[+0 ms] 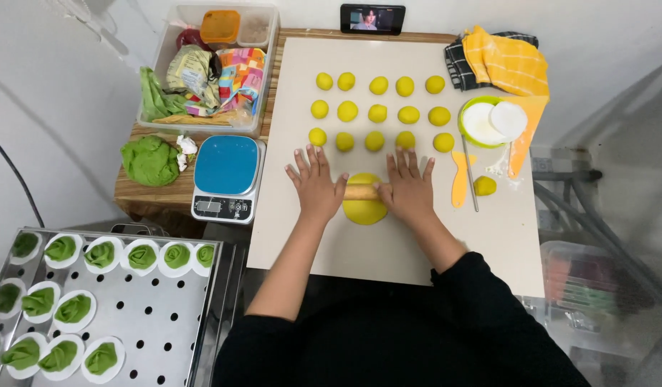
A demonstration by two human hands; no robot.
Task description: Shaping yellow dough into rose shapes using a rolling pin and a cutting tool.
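Observation:
My left hand (316, 183) and my right hand (410, 188) lie flat, fingers spread, on the two ends of a short wooden rolling pin (361, 192). The pin rests across a flattened disc of yellow dough (364, 210) on a pale work mat (331, 244). Beyond my fingers, several yellow dough balls (377, 113) sit in three rows on the mat.
A blue-topped kitchen scale (227, 175) and a lump of green dough (151, 160) lie left. A clear bin (209, 68) holds bags. A perforated steel tray (159, 322) carries green buns on paper rounds. A green bowl of flour (483, 123), orange scraper (460, 183), cloths (499, 61) and phone (372, 18) are right and back.

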